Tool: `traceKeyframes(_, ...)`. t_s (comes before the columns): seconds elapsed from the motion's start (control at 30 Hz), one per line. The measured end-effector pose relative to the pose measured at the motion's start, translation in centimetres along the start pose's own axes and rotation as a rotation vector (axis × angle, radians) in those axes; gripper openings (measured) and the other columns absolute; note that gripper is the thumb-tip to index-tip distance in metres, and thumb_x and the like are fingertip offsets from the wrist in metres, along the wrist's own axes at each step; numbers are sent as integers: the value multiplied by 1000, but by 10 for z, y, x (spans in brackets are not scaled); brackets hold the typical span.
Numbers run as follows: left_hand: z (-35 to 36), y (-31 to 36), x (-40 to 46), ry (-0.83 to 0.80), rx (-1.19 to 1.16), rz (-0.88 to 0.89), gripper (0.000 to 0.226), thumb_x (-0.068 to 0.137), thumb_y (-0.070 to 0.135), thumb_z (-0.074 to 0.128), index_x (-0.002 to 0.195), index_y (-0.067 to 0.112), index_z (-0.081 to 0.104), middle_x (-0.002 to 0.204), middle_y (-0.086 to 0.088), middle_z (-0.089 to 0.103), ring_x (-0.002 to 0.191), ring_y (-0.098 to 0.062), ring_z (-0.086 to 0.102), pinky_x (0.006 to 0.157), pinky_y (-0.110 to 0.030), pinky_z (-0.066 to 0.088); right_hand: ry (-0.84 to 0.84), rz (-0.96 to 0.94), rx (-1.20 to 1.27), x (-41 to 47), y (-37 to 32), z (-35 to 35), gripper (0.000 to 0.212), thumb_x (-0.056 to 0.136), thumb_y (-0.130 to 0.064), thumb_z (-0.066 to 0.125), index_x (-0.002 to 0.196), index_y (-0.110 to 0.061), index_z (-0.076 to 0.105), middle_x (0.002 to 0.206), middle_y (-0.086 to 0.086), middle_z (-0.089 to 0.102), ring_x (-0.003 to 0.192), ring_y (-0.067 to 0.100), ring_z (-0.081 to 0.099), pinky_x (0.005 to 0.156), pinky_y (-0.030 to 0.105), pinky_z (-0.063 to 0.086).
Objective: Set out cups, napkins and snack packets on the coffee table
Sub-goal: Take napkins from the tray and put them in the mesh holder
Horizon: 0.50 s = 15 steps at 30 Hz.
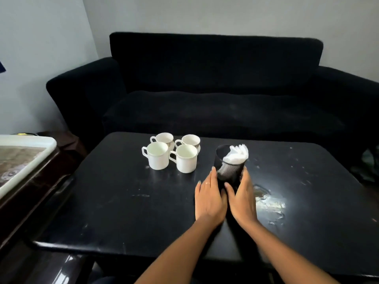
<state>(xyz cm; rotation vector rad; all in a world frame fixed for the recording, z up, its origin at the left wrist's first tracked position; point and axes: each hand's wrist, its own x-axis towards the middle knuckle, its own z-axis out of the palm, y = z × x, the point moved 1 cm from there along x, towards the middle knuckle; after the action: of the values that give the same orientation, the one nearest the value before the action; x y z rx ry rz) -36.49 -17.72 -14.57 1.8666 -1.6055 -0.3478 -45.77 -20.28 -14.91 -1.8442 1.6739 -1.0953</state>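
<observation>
2 hands flank the black mesh holder [229, 171] upright on the coffee table [123, 201], left hand [209, 198] and right hand [244, 198] with fingers extended flat against its sides, napkins [236, 153] inside, 4 white cups [172, 152] just beyond-left.

Four white ceramic cups [171, 153] and white paper napkins [236, 153] in a black mesh holder [228, 171] stand on the scuffed black surface [123, 201].

Four cups [171, 151] left of napkin holder [229, 169] on table [123, 201]
</observation>
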Motion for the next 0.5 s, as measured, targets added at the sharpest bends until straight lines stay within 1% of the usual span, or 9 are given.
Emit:
traceKeyframes(0.13,6,-4,22,-40,47,53,66,96,27,39,152,10,7,158,-6,23,143,-17,23,118,-33,16,26,7,-12,25,4,10,69,91,-16,55,148,-11,15,151,11,30,136,26,35,107,34,31)
traceKeyframes(0.23,10,-5,38,-48,84,66,66,97,28,37,152,9,5,158,-7,21,143,-20,25,117,-34,18,48,20,-48,40,6,17,67,92,-15,52,148,-13,17,149,10,35,134,27,39,107,40,34)
traceKeyframes(0.33,11,-7,53,-43,106,58,66,97,27,36,152,7,4,158,-10,21,141,-23,29,115,-35,22,29,4,-95,53,6,21,64,92,-12,50,148,-13,19,146,10,41,130,29,44,106,44,36)
traceKeyframes(0.43,14,-9,63,-41,115,27,68,97,25,36,151,4,3,157,-13,22,138,-27,32,114,-35,23,2,-8,-134,60,7,25,60,93,-11,48,147,-13,22,142,10,47,128,30,46,106,43,36)
traceKeyframes(0.5,17,-10,69,-55,151,17,68,98,26,34,151,3,-1,158,-13,20,140,-25,28,115,-35,20,11,-4,-181,65,7,27,59,93,-12,48,146,-12,23,136,11,53,124,31,49,103,41,35)
